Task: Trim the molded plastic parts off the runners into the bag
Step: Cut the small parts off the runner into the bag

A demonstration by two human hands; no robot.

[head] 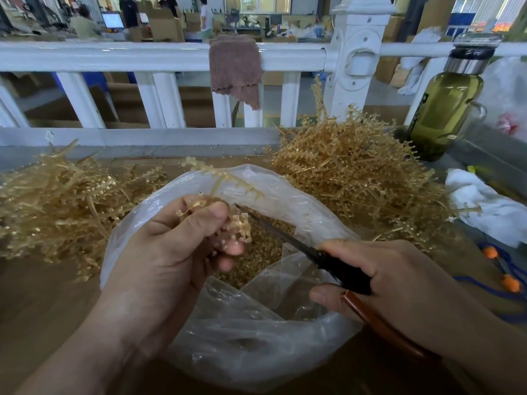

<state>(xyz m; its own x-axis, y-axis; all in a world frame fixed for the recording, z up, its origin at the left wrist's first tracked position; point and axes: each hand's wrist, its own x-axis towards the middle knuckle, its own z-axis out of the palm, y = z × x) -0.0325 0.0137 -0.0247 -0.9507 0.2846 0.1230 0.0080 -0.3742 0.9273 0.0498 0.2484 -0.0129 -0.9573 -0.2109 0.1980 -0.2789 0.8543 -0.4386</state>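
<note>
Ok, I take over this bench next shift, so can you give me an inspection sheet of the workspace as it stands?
Surface: brown table, mostly covered at the back.
Job's things: open clear bag with trimmed parts inside; left pile of runners; right pile of runners.
Clutter: green bottle and white cloth, both at the right.
Hands: left hand grips a runner over the bag; right hand holds scissors, blade tip beside the runner.
Cables: blue cord with orange bits, right edge.
Surroundings: white railing with a brown towel draped over it; boxes and people beyond.
</note>
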